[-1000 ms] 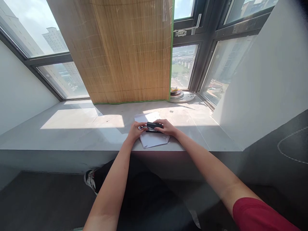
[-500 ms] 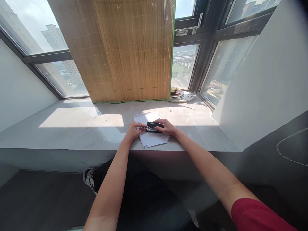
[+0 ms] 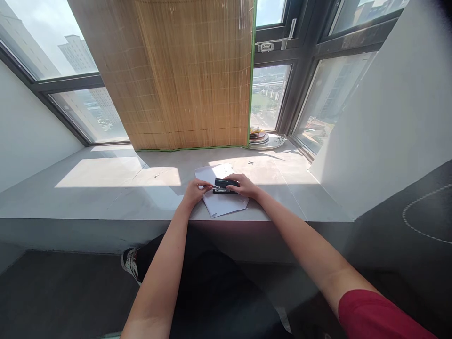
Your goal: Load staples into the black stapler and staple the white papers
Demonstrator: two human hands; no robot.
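A black stapler point(image 3: 219, 190) lies sideways over white paper sheets point(image 3: 226, 205) on the windowsill. My right hand point(image 3: 243, 185) is wrapped round its right end, with the thumb on the near side. Silvery metal shows between the stapler's upper and lower parts. At its left end, the fingertips of my left hand point(image 3: 196, 190) are pinched together, close against the metal. Whatever is between those fingertips is too small to make out. Both hands rest low over the paper, and partly cover it.
Small dark strips point(image 3: 250, 163), perhaps staples, lie on the sill point(image 3: 116, 202) beyond the paper. Stacked plates point(image 3: 266, 141) stand by the window at the back right. A bamboo blind point(image 3: 190, 80) hangs down behind the sill. White walls close both sides.
The hands, stapler and paper keep nearly the same places. The whole view has shifted very slightly to the left.
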